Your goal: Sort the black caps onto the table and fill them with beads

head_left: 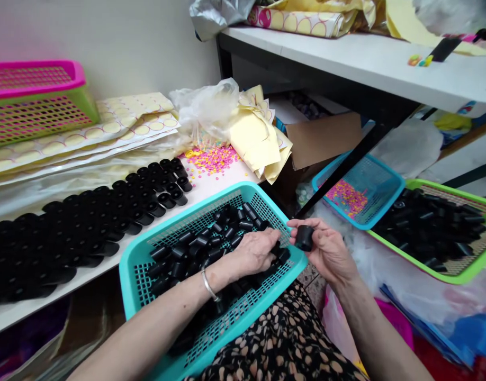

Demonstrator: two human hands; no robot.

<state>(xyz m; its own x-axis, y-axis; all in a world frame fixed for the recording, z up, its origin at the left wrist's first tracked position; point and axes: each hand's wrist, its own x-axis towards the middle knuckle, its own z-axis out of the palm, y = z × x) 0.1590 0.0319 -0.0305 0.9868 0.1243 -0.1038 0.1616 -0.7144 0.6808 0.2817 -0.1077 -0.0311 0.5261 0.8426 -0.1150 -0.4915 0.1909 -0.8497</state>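
A teal basket [128,264] rests on my lap, holding several small black plastic caps [199,244]. My left hand [255,252] lies inside the basket at its right end, fingers curled around black caps. My right hand [326,247] hovers just right of the basket's rim and pinches one black cap [305,237] between thumb and fingers. A silver bangle [208,286] circles my left wrist.
Rows of black caps [80,222] stand on the white table at left, beside sticker sheets [108,127] and pink-yellow dots [213,159]. A pink and green basket [32,100] sits far left. A blue basket [362,185] and a green basket [433,233] of caps lie at right, under a white shelf [366,58].
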